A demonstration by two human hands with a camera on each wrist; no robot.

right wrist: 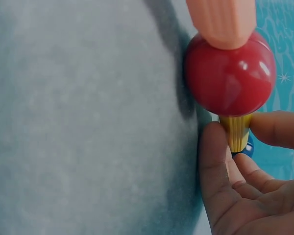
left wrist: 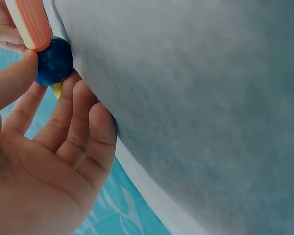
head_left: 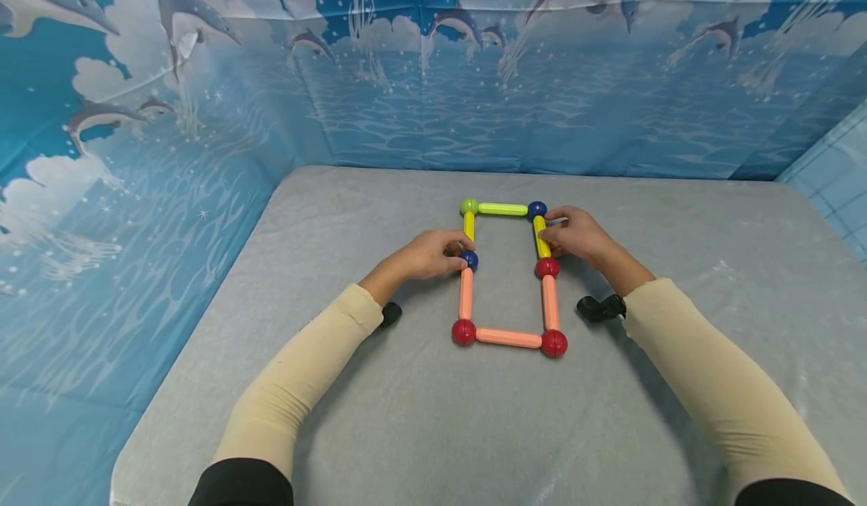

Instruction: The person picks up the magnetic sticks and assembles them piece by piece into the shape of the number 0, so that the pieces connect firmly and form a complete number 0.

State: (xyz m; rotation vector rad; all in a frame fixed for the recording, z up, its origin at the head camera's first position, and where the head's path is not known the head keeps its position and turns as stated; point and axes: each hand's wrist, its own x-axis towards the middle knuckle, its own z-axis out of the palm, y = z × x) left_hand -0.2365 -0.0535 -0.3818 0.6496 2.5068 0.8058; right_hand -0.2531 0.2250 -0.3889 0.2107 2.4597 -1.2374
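Ball-and-rod building pieces form a tall closed frame on the table. My left hand [head_left: 435, 254] pinches the blue ball [left wrist: 55, 61] on the frame's left side, where a salmon rod [left wrist: 29, 23] meets a yellow rod [head_left: 470, 225]. On the opposite side, my right hand [right wrist: 264, 191] holds a yellow stick [right wrist: 235, 131] between thumb and fingers. That stick runs from a red ball [right wrist: 230, 76] to a far blue ball [head_left: 536, 210]. A green ball [head_left: 469, 206] and a lime rod [head_left: 503, 209] make the far side. Two red balls [head_left: 463, 332] mark the near corners, joined by a salmon stick [head_left: 508, 338].
A grey cloth covers the table [head_left: 406, 416]. Behind and to the left hangs a blue curtain [head_left: 420, 99] with dolphins, close along the table's edges. Black wrist-worn devices [head_left: 600, 309] sit below both wrists, low over the table.
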